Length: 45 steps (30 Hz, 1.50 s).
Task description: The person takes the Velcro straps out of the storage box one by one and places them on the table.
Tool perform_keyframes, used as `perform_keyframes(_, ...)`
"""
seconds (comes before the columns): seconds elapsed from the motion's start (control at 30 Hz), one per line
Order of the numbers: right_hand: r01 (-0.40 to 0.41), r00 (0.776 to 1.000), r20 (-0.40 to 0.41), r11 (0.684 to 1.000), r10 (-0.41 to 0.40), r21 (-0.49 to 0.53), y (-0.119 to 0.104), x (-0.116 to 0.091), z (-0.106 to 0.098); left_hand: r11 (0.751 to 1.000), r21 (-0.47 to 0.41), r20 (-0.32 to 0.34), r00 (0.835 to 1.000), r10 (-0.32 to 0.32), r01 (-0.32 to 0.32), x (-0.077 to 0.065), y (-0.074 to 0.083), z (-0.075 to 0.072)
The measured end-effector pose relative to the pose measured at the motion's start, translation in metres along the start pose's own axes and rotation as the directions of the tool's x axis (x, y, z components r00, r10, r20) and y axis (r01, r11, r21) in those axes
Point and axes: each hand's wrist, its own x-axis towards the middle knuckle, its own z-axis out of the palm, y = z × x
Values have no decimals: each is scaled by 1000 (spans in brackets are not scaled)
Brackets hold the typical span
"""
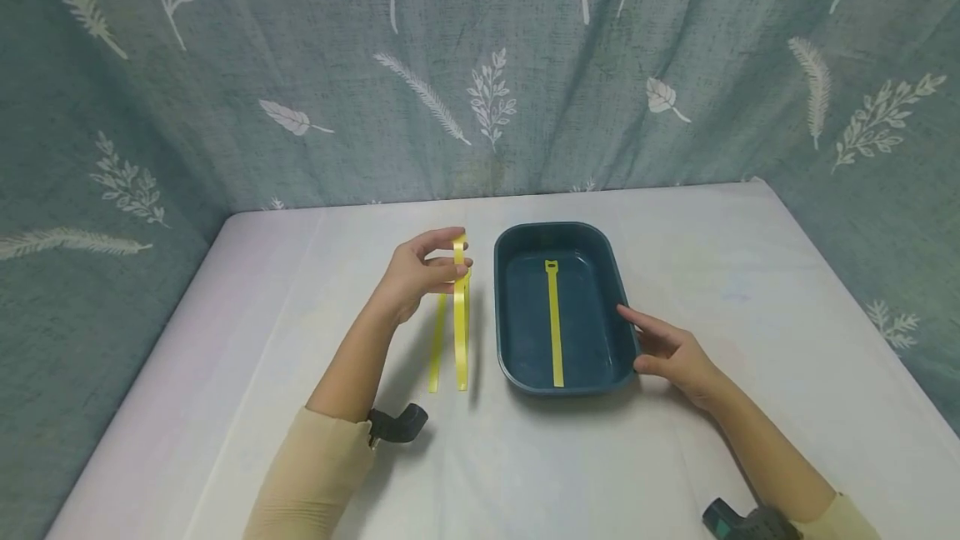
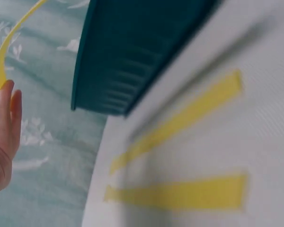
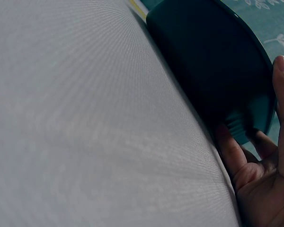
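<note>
My left hand [image 1: 420, 275] pinches a yellow cable strap [image 1: 459, 323] left of the dark teal plastic tray [image 1: 504, 315]. In the left wrist view, the held strap [image 2: 0, 66] curves upward from the fingertips. Beneath the hand, two more yellow straps lie on the table, and the left wrist view shows both: an upper strap [image 2: 180, 120] and a lower strap [image 2: 189, 193]. Inside the tray lies another strap [image 1: 555, 323], slotted head at the far end. My right hand [image 1: 678, 358] rests with relaxed fingers against the tray's right side.
A white cloth covers the table [image 1: 570, 473]. Green curtains [image 1: 450, 107] with white leaf prints hang behind it and at both sides. A dark wrist camera [image 1: 397, 423] sits on the left forearm, another wrist camera [image 1: 750, 521] on the right.
</note>
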Motion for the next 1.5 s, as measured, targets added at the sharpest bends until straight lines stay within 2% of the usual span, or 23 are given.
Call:
perform_keyframes(0.3,2,1000,-1,999,-2,34,2,-1,0,998,5,13,998,-63,63,-18,-31,-21)
perform_keyframes(0.6,11,1000,-5,999,-11,35,-3,-3,-1,997,26,-15,997,-73,74,-27,-46,-44)
perform_keyframes(0.83,1,1000,-3,1000,-1,31,-2,-1,1,993,82,-23,996,-81,82,-16,-58,-65)
perform_keyframes(0.97,7,1000,-1,999,-7,42,-2,-1,1,991,110,-49,996,-69,74,-9,-63,-70)
perform_keyframes(1.13,16,1000,-1,999,-16,48,-2,-2,0,990,124,-74,996,-52,61,1,-71,-71)
perform_keyframes(1.3,13,1000,-6,999,-13,39,-3,-2,0,988,150,-69,997,-29,39,9,-77,-69)
perform_keyframes(1.4,3,1000,-7,1000,-3,29,-3,-2,0,976,219,-72,997,13,3,11,-79,-66)
perform_keyframes(1.5,-1,1000,-5,999,1,32,-2,-2,1,948,315,-80,995,59,-31,11,-82,-65)
